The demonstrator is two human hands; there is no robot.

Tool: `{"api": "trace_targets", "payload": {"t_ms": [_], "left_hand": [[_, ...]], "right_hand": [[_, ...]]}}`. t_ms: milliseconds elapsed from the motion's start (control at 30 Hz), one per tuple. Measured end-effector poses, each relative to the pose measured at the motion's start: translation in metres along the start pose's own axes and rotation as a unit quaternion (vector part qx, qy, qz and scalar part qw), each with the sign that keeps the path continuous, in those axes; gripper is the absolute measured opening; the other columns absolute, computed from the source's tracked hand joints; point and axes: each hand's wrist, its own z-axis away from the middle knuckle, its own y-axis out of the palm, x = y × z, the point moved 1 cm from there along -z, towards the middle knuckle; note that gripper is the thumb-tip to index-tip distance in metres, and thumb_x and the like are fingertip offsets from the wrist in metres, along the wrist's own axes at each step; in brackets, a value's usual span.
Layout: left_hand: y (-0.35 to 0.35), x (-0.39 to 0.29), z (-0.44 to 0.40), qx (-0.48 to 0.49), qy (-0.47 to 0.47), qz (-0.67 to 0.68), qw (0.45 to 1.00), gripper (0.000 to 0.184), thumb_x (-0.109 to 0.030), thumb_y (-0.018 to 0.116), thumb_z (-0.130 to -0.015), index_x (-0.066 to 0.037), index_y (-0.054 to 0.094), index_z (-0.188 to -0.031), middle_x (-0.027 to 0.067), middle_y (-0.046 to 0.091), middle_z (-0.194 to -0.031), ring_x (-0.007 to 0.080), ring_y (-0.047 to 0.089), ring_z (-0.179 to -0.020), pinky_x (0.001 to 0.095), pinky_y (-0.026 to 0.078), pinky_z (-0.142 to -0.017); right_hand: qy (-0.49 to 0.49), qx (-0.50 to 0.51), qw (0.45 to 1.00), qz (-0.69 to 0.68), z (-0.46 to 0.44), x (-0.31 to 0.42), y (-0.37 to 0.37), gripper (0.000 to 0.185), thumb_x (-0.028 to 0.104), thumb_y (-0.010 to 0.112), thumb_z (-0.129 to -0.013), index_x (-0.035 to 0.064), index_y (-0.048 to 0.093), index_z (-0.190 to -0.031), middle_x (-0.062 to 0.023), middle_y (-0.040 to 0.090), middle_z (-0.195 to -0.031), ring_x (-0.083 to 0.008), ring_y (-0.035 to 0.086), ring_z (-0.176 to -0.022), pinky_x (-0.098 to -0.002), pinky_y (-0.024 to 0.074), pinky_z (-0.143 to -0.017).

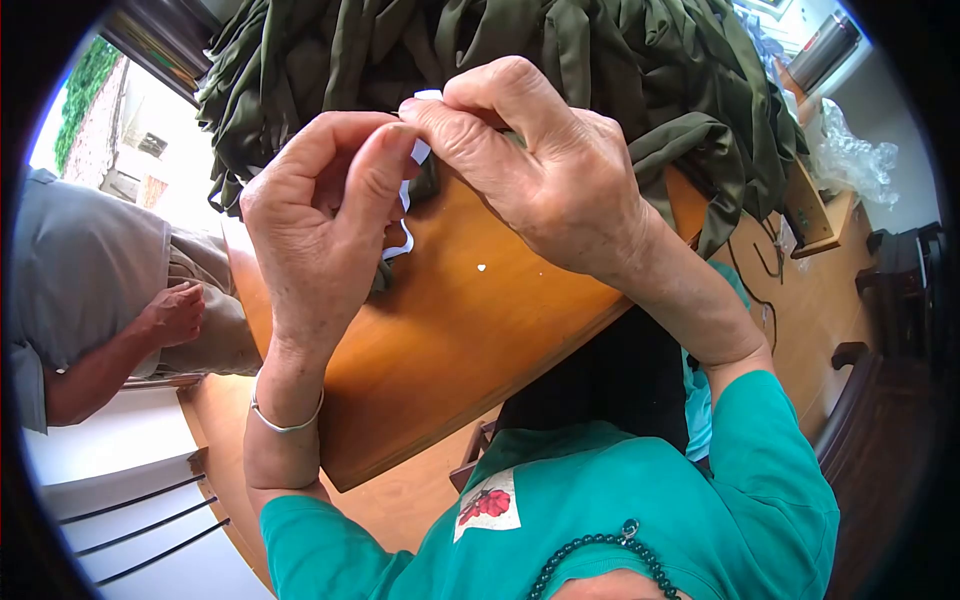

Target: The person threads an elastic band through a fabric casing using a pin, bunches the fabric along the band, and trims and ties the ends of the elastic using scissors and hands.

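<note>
My left hand (325, 205) and my right hand (545, 165) are raised over the wooden table (430, 340), their fingertips almost touching. Between the thumb and finger of each is part of a thin white strip (420, 152), and its lower end curls down beside my left palm. A small piece of dark green fabric (425, 180) shows behind my hands. Beyond them a large heap of dark green fabric (400, 50) covers the far part of the table.
Another person in a grey shirt (90, 260) is at the left, one hand near the lap. A tiny white scrap (481, 268) lies on the table. Crumpled clear plastic (850, 155) and a metallic cylinder (825, 50) are at the upper right; a dark chair (865, 420) stands at the right.
</note>
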Motion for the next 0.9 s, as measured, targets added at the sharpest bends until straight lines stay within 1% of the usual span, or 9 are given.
{"api": "trace_targets", "payload": {"t_ms": [33, 133, 233, 267, 400, 500, 667, 767, 900], "left_hand": [[0.001, 0.001, 0.0, 0.001, -0.008, 0.02, 1.0, 0.019, -0.016, 0.064, -0.095, 0.003, 0.067, -0.097, 0.0024, 0.066, -0.074, 0.0035, 0.056, -0.058, 0.0179, 0.045, -0.048], [0.0, 0.005, -0.002, 0.013, -0.03, 0.084, 0.996, 0.02, -0.016, 0.062, -0.097, 0.003, 0.068, -0.098, 0.0051, 0.067, -0.076, 0.0056, 0.058, -0.059, 0.019, 0.046, -0.048], [-0.004, 0.01, -0.003, 0.046, -0.05, 0.157, 0.985, 0.023, -0.019, 0.059, -0.099, 0.002, 0.068, -0.1, 0.0077, 0.068, -0.078, 0.0081, 0.06, -0.059, 0.0201, 0.047, -0.048], [-0.005, 0.01, -0.004, 0.054, -0.058, 0.176, 0.981, 0.025, -0.02, 0.057, -0.099, 0.002, 0.068, -0.1, 0.0083, 0.068, -0.078, 0.0089, 0.061, -0.059, 0.0205, 0.048, -0.049], [-0.007, 0.019, -0.008, 0.097, -0.096, 0.291, 0.947, 0.027, -0.02, 0.054, -0.101, 0.003, 0.068, -0.101, 0.0098, 0.069, -0.078, 0.0114, 0.061, -0.057, 0.0217, 0.049, -0.05], [-0.01, 0.021, -0.009, 0.111, -0.138, 0.317, 0.932, 0.026, -0.019, 0.053, -0.1, 0.003, 0.067, -0.099, 0.0105, 0.069, -0.076, 0.0125, 0.061, -0.056, 0.0222, 0.05, -0.052], [-0.009, 0.026, -0.01, 0.106, -0.151, 0.319, 0.93, 0.023, -0.018, 0.054, -0.1, 0.002, 0.067, -0.097, 0.0104, 0.069, -0.074, 0.0125, 0.062, -0.055, 0.0219, 0.05, -0.051], [-0.008, 0.028, -0.01, 0.099, -0.153, 0.317, 0.931, 0.022, -0.018, 0.055, -0.099, 0.001, 0.067, -0.096, 0.0099, 0.069, -0.074, 0.0124, 0.062, -0.054, 0.0219, 0.05, -0.05], [-0.007, 0.029, -0.008, 0.099, -0.161, 0.32, 0.928, 0.022, -0.018, 0.056, -0.099, 0.0, 0.067, -0.095, 0.0096, 0.069, -0.074, 0.0125, 0.063, -0.054, 0.0219, 0.05, -0.05]], "right_hand": [[0.006, 0.008, 1.0, -0.005, 0.0, 0.0, 0.0, 0.029, 0.003, 0.075, -0.078, 0.0059, 0.072, -0.106, -0.0054, 0.06, -0.095, -0.0152, 0.066, -0.075, -0.0239, 0.0582, -0.066], [0.043, -0.013, 0.997, -0.069, -0.004, -0.008, -0.001, 0.027, 0.005, 0.076, -0.079, 0.0075, 0.072, -0.106, -0.0055, 0.063, -0.094, -0.014, 0.066, -0.077, -0.0237, 0.0574, -0.067], [0.146, 0.008, 0.965, -0.219, -0.005, -0.013, -0.004, 0.027, 0.006, 0.077, -0.079, 0.0086, 0.072, -0.106, -0.0046, 0.065, -0.095, -0.0114, 0.066, -0.076, -0.0232, 0.0564, -0.066], [0.154, 0.006, 0.957, -0.244, -0.005, -0.014, -0.003, 0.028, 0.006, 0.077, -0.079, 0.0086, 0.072, -0.106, -0.0037, 0.066, -0.096, -0.0097, 0.066, -0.075, -0.0235, 0.0565, -0.066], [0.1, -0.002, 0.971, -0.215, -0.005, -0.016, -0.004, 0.025, 0.005, 0.078, -0.078, 0.0068, 0.073, -0.103, -0.0052, 0.068, -0.091, -0.0116, 0.066, -0.074, -0.0236, 0.0567, -0.066], [0.054, -0.015, 0.98, -0.193, -0.006, -0.016, -0.002, 0.023, 0.004, 0.078, -0.078, 0.0052, 0.073, -0.1, -0.0063, 0.068, -0.088, -0.0133, 0.067, -0.074, -0.0244, 0.0572, -0.066], [0.026, 0.003, 0.986, -0.168, -0.004, -0.018, -0.002, 0.023, 0.004, 0.078, -0.076, 0.0041, 0.073, -0.099, -0.0073, 0.068, -0.087, -0.0167, 0.068, -0.074, -0.0264, 0.0583, -0.066], [0.018, 0.008, 0.989, -0.144, -0.002, -0.016, -0.001, 0.015, 0.014, 0.07, -0.084, 0.0033, 0.07, -0.094, -0.0077, 0.064, -0.084, -0.0214, 0.067, -0.075, -0.0302, 0.0563, -0.064], [-0.016, 0.02, 0.995, -0.093, 0.002, -0.017, 0.0, 0.013, 0.012, 0.066, -0.085, 0.0021, 0.069, -0.093, -0.0072, 0.062, -0.087, -0.0207, 0.066, -0.074, -0.0292, 0.0566, -0.062]]}}
